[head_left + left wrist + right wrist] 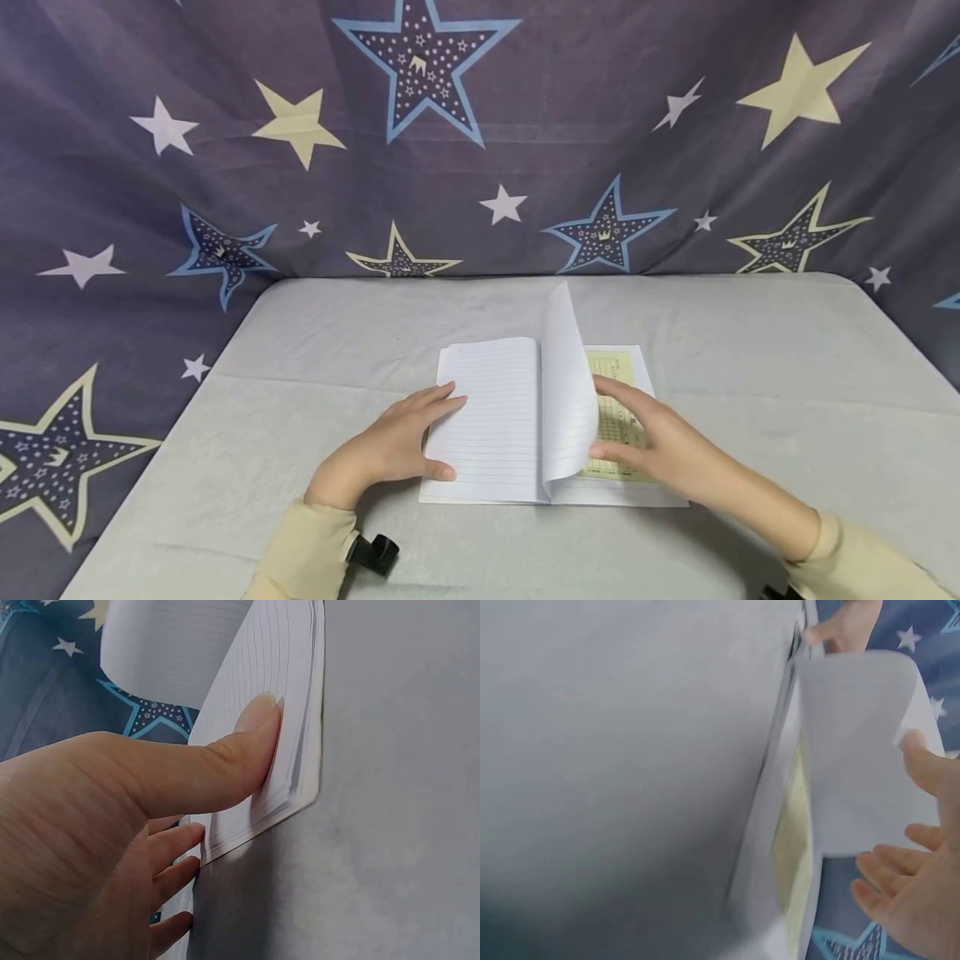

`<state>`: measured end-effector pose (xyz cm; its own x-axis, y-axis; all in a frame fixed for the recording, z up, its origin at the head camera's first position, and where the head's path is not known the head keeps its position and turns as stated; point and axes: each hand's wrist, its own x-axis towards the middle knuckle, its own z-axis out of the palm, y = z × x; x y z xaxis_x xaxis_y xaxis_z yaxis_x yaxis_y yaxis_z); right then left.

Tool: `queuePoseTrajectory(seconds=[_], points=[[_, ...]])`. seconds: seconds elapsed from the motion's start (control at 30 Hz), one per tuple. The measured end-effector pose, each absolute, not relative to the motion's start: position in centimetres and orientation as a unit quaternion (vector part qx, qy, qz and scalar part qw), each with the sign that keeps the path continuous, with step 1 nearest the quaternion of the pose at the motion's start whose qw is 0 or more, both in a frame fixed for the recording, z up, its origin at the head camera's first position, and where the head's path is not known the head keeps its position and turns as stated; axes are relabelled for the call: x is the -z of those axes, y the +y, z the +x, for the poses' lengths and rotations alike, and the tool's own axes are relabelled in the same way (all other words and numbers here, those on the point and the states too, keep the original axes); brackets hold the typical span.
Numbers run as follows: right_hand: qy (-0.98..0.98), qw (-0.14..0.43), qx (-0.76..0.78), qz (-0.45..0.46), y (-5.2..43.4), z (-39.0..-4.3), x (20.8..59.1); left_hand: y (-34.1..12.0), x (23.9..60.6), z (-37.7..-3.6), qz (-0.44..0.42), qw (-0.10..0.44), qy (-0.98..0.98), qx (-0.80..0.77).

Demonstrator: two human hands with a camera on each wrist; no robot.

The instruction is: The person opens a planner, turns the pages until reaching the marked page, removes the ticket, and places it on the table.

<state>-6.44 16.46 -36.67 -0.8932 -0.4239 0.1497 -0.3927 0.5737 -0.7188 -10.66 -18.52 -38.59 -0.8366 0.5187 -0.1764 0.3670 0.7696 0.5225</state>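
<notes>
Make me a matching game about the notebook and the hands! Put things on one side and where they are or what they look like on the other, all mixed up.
Things:
1. left hand
2. right hand
3. lifted page
4. yellow sheet

Descriptions:
A. curves up in the middle of the open notebook
B. lies on the right side, partly under a hand
C. presses on the lined left page
D. fingers spread beside the turning page

Pairs: 1-C, 2-D, 3-A, 4-B

Open notebook mid-table, left hand on its left page, right hand on its right.
</notes>
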Motion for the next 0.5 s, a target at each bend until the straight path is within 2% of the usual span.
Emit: queuePoseTrajectory(seconds=[0.13, 0.5], points=[[0.872, 0.012, 0.413, -0.263, 14.3, -6.8, 36.3, -18.6, 38.5, -10.6, 0.236, 0.159, 0.927, -0.243], [0.883, 0.060, 0.351, -0.307, 11.6, -7.0, 37.9, -19.0, 38.3, -10.6, 0.242, 0.149, 0.930, -0.235]])
